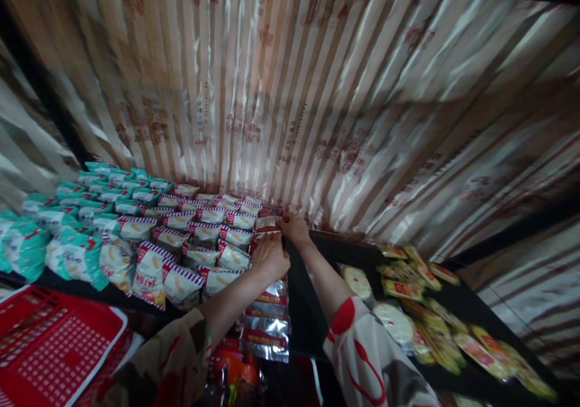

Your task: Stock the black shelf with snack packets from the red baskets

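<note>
Foil packets, dark red and silver (pixel 266 307): one row, laid overlapping on a black shelf (pixel 302 292), running from 12 o'clock to 6 o'clock of the left hand (pixel 270 255). The row is partly covered by that hand, which is curled over its middle; whether a packet is gripped beneath cannot be told. The right hand (pixel 293 228) is placed at 1 to 2 o'clock of the left, its fingers bent at the right edge of the rear packets, which are found at 9 to 10 o'clock of it; whether they are pinched or only touched cannot be told. Snack bags with striped edges (pixel 212 215): several rows, set close beside the packets at 9 o'clock of the left hand. Teal and white bags (pixel 86 253): grouped beyond these, also at 9 o'clock. Red basket (pixel 67 340): seen at 8 o'clock, low. Yellow packages (pixel 403 289) and round pale packages (pixel 393 321): scattered at 4 o'clock of the right hand, well apart from it. Striped sheeting (pixel 290 93): hung at 12 o'clock, behind all stock.
</note>
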Tool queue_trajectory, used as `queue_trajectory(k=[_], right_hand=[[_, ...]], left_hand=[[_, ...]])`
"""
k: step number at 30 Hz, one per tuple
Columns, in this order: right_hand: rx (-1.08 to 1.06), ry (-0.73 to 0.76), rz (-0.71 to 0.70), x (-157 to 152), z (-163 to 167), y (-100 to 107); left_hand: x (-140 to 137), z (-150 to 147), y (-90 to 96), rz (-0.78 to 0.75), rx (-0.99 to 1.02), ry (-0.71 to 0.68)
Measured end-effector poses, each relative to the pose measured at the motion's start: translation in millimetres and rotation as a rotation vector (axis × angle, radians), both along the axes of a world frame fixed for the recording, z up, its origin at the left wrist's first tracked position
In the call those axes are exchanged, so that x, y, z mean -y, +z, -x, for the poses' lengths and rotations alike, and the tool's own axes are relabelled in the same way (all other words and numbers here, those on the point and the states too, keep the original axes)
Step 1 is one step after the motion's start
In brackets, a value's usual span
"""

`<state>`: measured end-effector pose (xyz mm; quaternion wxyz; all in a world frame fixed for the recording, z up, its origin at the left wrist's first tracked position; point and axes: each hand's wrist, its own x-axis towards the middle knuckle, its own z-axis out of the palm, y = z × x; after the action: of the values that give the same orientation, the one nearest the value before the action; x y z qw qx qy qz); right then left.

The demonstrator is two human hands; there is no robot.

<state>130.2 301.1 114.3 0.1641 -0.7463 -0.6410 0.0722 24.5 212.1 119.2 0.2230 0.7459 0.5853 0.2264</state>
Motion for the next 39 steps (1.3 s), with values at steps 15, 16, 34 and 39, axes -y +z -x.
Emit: queue_trajectory(k=[15,16,34,39], right_hand=[[0.027,-0.093,0.058,4.3,9.0,-1.2],[0.018,-0.098,0.053,5.7,9.0,-1.0],[-0.379,-0.062,-0.304,74.5,-15.2,-11.1],[-0.839,-0.088,-0.527,175.2,-15.4,-32.8]], left_hand=[[-22.7,5.0,0.3,0.001,-0.03,0.01],[-22.6,5.1,-0.5,0.0,-0.027,0.007],[57.9,11.1,26.2,-0.027,0.173,-0.107],[156.3,30.8,-10.9,0.261,0.475,-0.599]])
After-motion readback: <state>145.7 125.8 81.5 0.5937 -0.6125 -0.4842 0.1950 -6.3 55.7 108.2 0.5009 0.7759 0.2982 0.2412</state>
